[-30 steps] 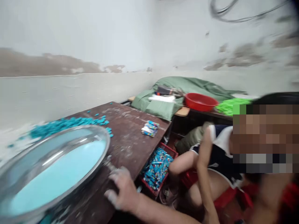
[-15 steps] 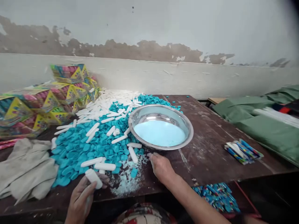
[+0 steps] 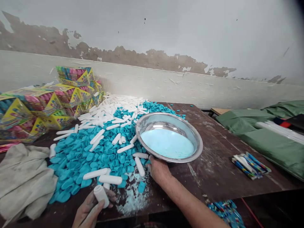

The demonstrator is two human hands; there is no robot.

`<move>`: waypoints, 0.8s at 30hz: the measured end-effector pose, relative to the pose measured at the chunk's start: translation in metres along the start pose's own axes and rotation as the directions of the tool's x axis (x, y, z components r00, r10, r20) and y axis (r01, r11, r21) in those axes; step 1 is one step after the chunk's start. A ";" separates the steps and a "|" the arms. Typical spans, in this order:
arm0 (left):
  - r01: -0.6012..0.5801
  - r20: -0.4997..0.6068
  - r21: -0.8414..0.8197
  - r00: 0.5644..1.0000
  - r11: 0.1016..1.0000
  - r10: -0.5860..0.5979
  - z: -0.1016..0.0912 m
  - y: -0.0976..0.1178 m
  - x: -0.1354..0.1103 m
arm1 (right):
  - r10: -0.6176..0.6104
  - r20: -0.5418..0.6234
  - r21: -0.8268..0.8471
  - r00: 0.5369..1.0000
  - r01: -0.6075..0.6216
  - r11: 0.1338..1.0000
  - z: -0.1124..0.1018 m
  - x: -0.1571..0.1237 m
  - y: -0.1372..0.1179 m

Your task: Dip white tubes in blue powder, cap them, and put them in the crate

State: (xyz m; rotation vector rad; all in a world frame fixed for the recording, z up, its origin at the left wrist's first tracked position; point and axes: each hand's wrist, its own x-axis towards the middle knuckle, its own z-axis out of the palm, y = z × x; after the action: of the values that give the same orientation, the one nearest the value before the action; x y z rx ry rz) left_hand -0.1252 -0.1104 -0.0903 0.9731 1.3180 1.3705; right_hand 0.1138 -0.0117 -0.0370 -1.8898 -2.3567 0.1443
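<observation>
head cam: ok so what changed over the last half second is mostly your right hand (image 3: 159, 172). it was just in front of the metal basin (image 3: 163, 117), and now it's right up at the near left rim, fingers partly tucked below it. can't tell if you've actually got hold of the rim or are just resting against it, the fingertips are hidden.

your left hand (image 3: 91, 207) is in front and to the left of the basin, fingers and thumb closed around a white bottle (image 3: 101, 196). that bottle has tipped up too: it lay flatter half a second ago, now the neck end points up. as i read it, that means you've got one hand on each part of the job, bottle on the left, basin on the right.

the pale blue powder (image 3: 167, 142) sits inside the basin, with more spilled on the tabletop (image 3: 213, 177) in front and to the left of it. left of the basin there's also a big heap of blue caps (image 3: 78, 158) with loose white bottles (image 3: 110, 180) on top.
</observation>
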 end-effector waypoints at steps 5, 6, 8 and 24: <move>-0.042 0.113 0.044 0.993 0.998 0.037 -0.005 0.000 0.000 | -0.050 -0.008 0.105 0.999 0.050 0.993 0.005 -0.014 0.001; -0.054 0.168 0.070 0.985 0.996 0.042 -0.005 0.004 -0.001 | -0.057 -0.017 0.127 0.998 0.058 0.990 0.005 -0.017 0.002; -0.062 0.301 0.143 0.954 0.988 0.017 -0.002 0.016 -0.003 | -0.072 -0.058 0.237 0.996 0.084 0.968 0.002 -0.024 0.004; -0.026 0.728 0.329 0.644 0.944 -0.236 0.074 0.049 -0.006 | -0.215 0.218 0.973 0.952 -0.196 0.118 -0.026 -0.071 0.018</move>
State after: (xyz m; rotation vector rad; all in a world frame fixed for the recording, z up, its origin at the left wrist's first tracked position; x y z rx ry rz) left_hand -0.0574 -0.0976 -0.0344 1.4566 0.9014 0.5091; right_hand 0.1502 -0.0774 -0.0157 -1.0551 -1.4350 1.6884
